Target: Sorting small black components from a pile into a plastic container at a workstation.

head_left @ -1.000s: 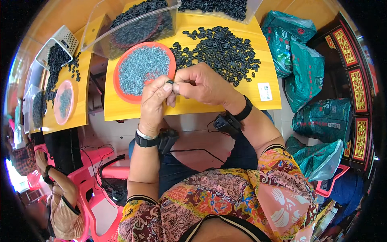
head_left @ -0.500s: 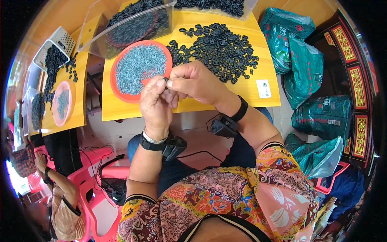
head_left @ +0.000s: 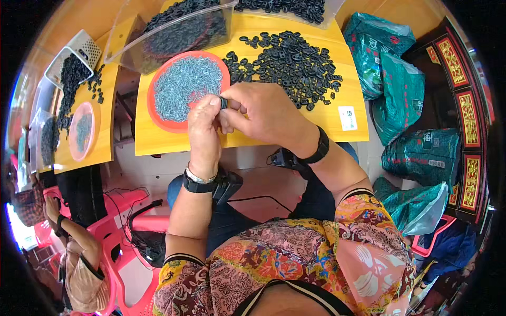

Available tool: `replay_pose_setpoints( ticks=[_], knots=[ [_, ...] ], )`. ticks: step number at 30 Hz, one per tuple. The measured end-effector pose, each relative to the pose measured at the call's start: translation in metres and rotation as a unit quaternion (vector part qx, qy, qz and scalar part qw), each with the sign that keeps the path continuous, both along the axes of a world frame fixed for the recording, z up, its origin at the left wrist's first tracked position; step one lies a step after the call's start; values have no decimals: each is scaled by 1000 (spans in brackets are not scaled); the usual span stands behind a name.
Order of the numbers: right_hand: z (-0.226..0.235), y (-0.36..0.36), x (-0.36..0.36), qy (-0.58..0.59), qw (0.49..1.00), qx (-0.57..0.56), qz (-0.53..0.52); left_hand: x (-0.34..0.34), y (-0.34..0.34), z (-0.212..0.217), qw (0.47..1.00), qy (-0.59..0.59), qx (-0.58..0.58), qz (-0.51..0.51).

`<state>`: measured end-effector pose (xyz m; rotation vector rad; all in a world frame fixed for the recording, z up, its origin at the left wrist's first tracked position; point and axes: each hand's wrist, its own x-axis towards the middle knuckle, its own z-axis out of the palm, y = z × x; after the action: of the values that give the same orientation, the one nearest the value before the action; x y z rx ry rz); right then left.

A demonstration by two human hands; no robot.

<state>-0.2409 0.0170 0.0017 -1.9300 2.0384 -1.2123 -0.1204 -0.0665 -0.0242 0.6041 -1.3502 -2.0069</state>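
A small black oval piece (head_left: 223, 102) is pinched between both my hands over the table's front edge. My left hand (head_left: 203, 124) is closed on it with thumb and fingertips. From the other side, my right hand (head_left: 263, 111) grips it with bent fingers; whether a screw is also in them is hidden. Just beyond my left hand stands a red round dish (head_left: 151, 108) with many grey metal screws (head_left: 184, 84). A heap of black oval pieces with holes (head_left: 295, 68) lies on the table past my right hand.
Clear plastic bins (head_left: 174, 39) of black pieces stand at the back of the yellow table (head_left: 316, 126). A white paper label (head_left: 348, 118) lies at right. Green sacks (head_left: 398, 100) stand on the floor beyond. At left, a second table (head_left: 105, 142) and a seated co-worker (head_left: 84, 263).
My right hand has turned, its back now facing up more, with the fingers curled around the black piece. More of the black piece shows between my hands. The view has shifted slightly.
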Motion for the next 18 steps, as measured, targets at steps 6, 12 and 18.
replay_pose_setpoints(
  ticks=[6, 12, 18],
  knots=[
    [-2, 3, 1, 55, 998, 27, -12, 1, 0, 0, 994, -57, -91, -11],
    [-3, 2, 4, 52, 998, 17, -21, 1, -1, 0, 987, -80, -136, -10],
    [-2, 2, 8, 61, 997, 7, -36, -3, 2, -4, 990, -58, -130, -5]
  ],
)
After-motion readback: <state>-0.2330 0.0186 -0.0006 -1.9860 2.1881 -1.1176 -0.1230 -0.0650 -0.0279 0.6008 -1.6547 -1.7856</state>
